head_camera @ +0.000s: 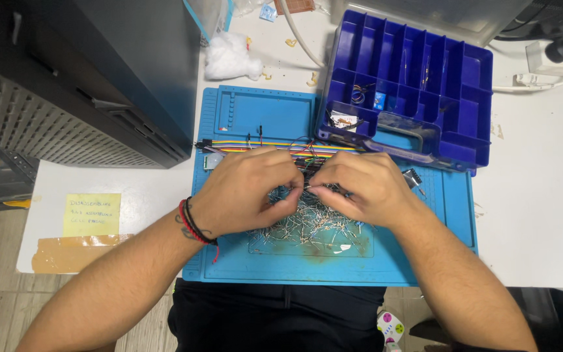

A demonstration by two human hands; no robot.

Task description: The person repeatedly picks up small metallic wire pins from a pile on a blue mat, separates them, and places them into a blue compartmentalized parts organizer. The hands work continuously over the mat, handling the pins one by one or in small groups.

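My left hand (250, 190) and my right hand (358, 188) meet over the middle of a blue work mat (418, 261). Their fingertips pinch something small and thin between them; it looks like a wire lead, but it is too small to be sure. Under the hands lies a heap of several small metal-legged parts (309, 228). A band of coloured jumper wires (262, 146) runs across the mat just beyond my knuckles. Red and black cords ring my left wrist.
A dark blue compartment box (418, 78) stands open at the mat's far right corner. A big black case (99, 72) fills the left. A cotton wad (231, 57), a yellow sticky note (92, 214), brown tape (73, 253) and white cables (535, 81) lie around on the white table.
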